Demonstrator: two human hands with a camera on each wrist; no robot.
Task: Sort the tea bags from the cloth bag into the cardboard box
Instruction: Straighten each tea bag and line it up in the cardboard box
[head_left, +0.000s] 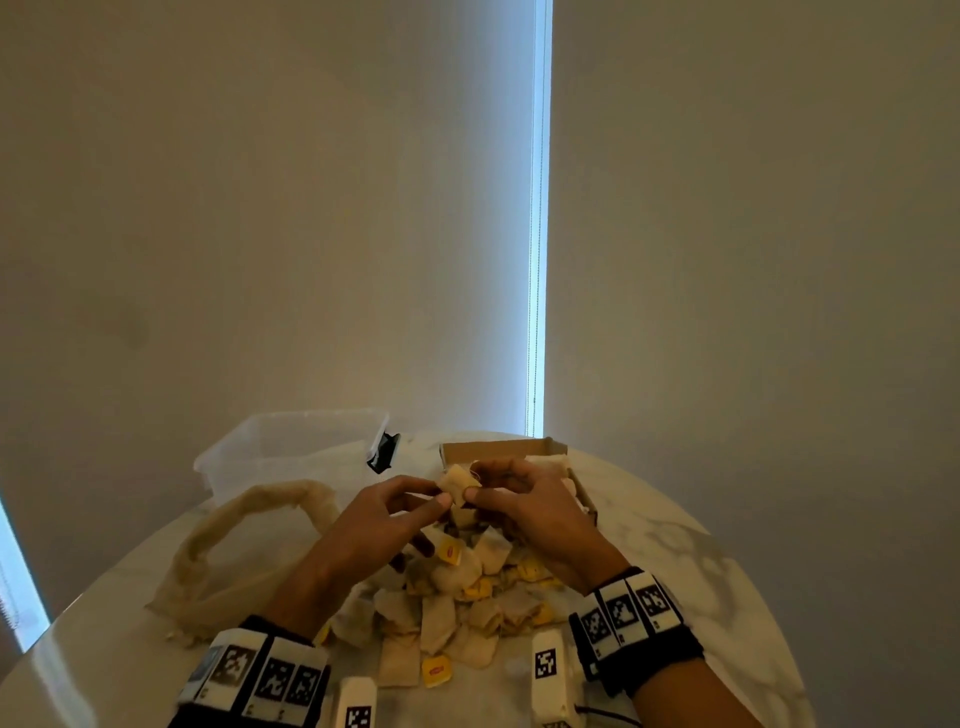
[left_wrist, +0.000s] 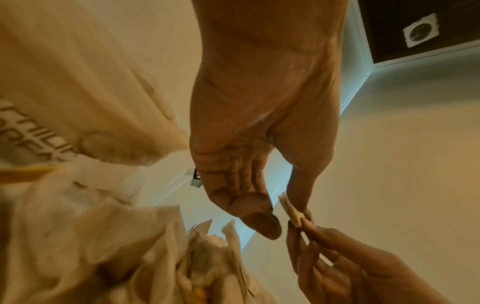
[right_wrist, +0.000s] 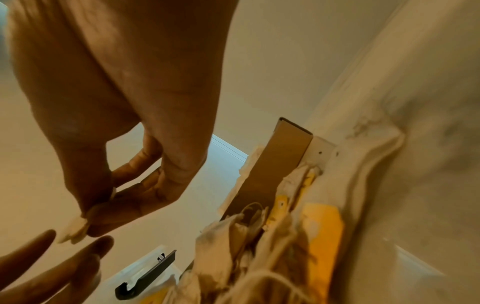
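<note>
Tea bag (head_left: 459, 483) pinched by right hand (head_left: 524, 506), above cardboard box (head_left: 498, 451) near edge

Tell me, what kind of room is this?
Probably a home, maybe a dining corner: a round marble-look table against drawn window blinds, with loose tea bags and a clear plastic tub on it.

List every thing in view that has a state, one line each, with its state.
tea bag: held up above the pile, pinched by the right hand
left hand: fingertips at the bag; grip unclear
cloth bag: slumped on the table, mouth open
cardboard box: open, some bags inside
loose tea bags: heaped on the table
clear plastic bin: open, no lid
</note>
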